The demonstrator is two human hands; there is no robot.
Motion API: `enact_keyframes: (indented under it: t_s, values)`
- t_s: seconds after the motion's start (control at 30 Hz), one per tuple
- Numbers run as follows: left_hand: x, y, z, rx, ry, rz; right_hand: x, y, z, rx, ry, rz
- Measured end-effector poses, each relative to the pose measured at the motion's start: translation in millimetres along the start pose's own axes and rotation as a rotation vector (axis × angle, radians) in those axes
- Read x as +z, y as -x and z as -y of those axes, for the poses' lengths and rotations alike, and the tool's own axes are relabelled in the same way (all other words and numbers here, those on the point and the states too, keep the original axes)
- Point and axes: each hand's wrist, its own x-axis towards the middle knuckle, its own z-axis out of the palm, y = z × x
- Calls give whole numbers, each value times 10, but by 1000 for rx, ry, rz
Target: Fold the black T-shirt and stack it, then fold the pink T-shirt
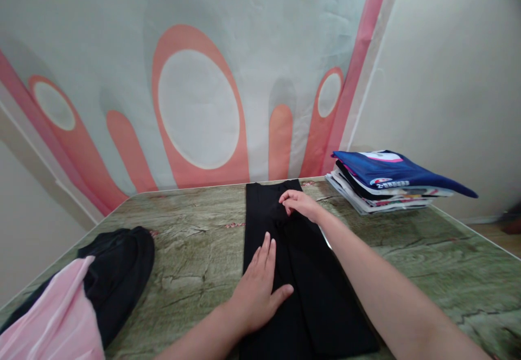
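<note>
A pair of black trousers (334, 300) lies lengthwise down the middle of the table, its waist end at the far edge and its legs running towards me. My left hand (260, 286) rests on the nearer part of the trousers, palm down with the fingers stretched out and the thumb apart. Farther up, near the waist end, my right hand (300, 203) has its fingers bent together at the fabric, which is creased just below them. The exact grip of its fingertips is partly hidden.
On the left of the wood-patterned table (191, 262) lie a black garment (126, 273) and a pink cloth (61, 316). A stack of folded clothes (366, 197), topped by a blue garment (391, 172), stands at the back right. Behind the table hangs a patterned backdrop (260, 50).
</note>
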Motion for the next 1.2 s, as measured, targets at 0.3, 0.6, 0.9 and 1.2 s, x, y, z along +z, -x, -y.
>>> enact_keyframes:
  t_s: [0.3, 0.6, 0.9, 1.2]
  values:
    - [-176, 11, -1, 239, 140, 17, 84, 7, -57, 63, 506, -324]
    - [-98, -72, 113, 70, 25, -187, 229, 139, 207, -285, 689, -269]
    - [-188, -7, -28, 101, -172, -116, 439, 161, 92, -411, 816, 29]
    - [-174, 47, -129, 244, -80, 25, 426, 183, 90, -433, 744, -3]
